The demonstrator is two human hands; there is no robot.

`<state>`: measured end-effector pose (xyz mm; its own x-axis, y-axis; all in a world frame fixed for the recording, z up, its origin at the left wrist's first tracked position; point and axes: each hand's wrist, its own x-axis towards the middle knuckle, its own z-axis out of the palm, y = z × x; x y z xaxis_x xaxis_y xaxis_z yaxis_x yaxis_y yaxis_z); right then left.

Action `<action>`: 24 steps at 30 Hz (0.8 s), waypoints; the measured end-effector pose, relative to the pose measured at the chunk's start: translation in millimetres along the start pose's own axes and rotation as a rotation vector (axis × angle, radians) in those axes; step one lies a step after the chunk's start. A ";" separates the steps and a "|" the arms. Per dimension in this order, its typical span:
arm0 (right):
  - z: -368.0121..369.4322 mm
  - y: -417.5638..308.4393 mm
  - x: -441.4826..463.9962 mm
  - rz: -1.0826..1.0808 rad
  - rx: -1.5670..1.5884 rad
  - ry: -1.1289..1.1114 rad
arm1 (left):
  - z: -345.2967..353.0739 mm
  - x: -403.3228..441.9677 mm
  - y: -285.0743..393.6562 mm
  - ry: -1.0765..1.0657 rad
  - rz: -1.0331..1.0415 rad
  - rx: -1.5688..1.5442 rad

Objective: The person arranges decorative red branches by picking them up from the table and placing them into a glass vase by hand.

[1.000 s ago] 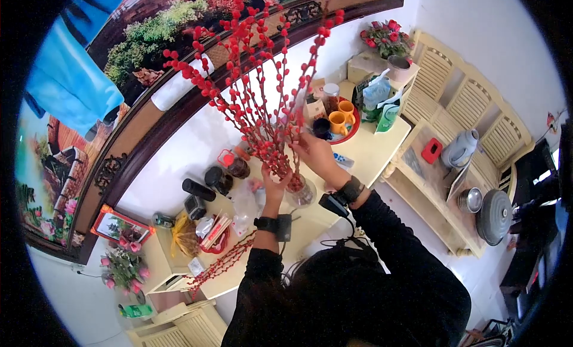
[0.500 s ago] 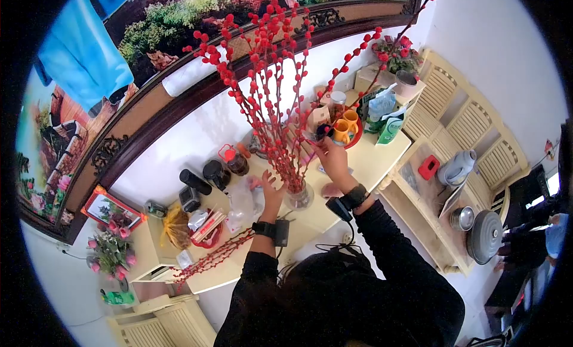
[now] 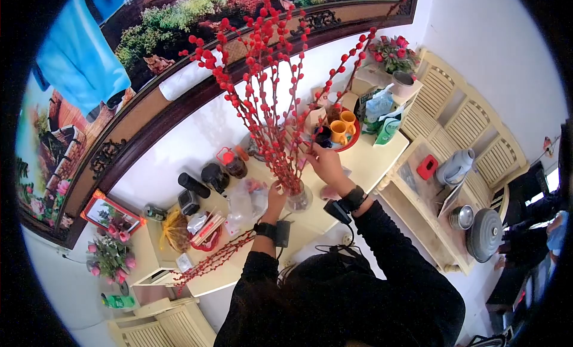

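A tall bunch of red-berry branches (image 3: 271, 117) stands in a clear glass vase (image 3: 298, 201) on the cream table. My left hand (image 3: 275, 201) is against the vase's left side by the rim, its fingers curled in close to the lower stems and partly hidden. To the right of the bunch, my right hand (image 3: 328, 169) pinches a berry branch (image 3: 346, 63) that leans up and right. The lower end of that branch is hidden among the other stems. More berry branches (image 3: 218, 260) lie on the table at the left.
Orange mugs (image 3: 339, 131) stand on a red tray behind my right hand. Dark jars (image 3: 215, 177), a plastic bag (image 3: 240, 210) and a red basket (image 3: 206, 239) sit at the left. A framed picture (image 3: 322, 19) hangs behind the branches. A wooden bench (image 3: 471, 120) is at right.
My right hand has moved slightly down and left, bringing its branch closer to the bunch. My left hand's spread fingers have lowered and drawn in at the vase rim.
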<state>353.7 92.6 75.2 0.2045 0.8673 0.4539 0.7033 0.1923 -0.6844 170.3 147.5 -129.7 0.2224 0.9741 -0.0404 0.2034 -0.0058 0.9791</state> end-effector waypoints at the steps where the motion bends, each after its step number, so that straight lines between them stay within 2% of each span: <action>1: -1.8 -4.5 0.7 0.022 0.016 -0.003 | 2.1 2.5 -13.3 -0.055 -0.002 -0.034; 3: 4.5 1.0 0.4 -0.005 0.034 0.009 | 2.8 4.7 -26.9 -0.160 -0.004 -0.100; 6: 13.0 3.4 -1.5 -0.066 0.044 0.019 | 7.0 -0.7 -21.9 -0.182 0.027 -0.147; 9: 14.9 7.1 -1.1 -0.094 0.022 0.017 | 11.3 -4.7 -11.7 -0.096 0.107 -0.083; 12: 20.3 9.7 -1.9 -0.101 0.015 0.019 | 12.9 -3.4 -20.1 -0.102 0.087 -0.171; 15: 26.5 12.7 -1.1 -0.066 -0.022 0.011 | 13.9 2.6 -29.0 -0.118 0.140 -0.158; 18: 32.3 16.3 -5.4 -0.072 -0.102 0.005 | 14.0 -2.4 -20.0 -0.097 0.105 -0.141; 24: 55.3 41.1 -16.8 0.077 -0.090 -0.032 | 12.1 -5.6 -15.0 -0.086 0.153 -0.104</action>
<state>341.5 111.3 7.9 0.2392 0.8923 0.3829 0.7449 0.0844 -0.6619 177.6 139.5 -146.6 0.3251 0.9406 0.0980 0.0627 -0.1249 0.9902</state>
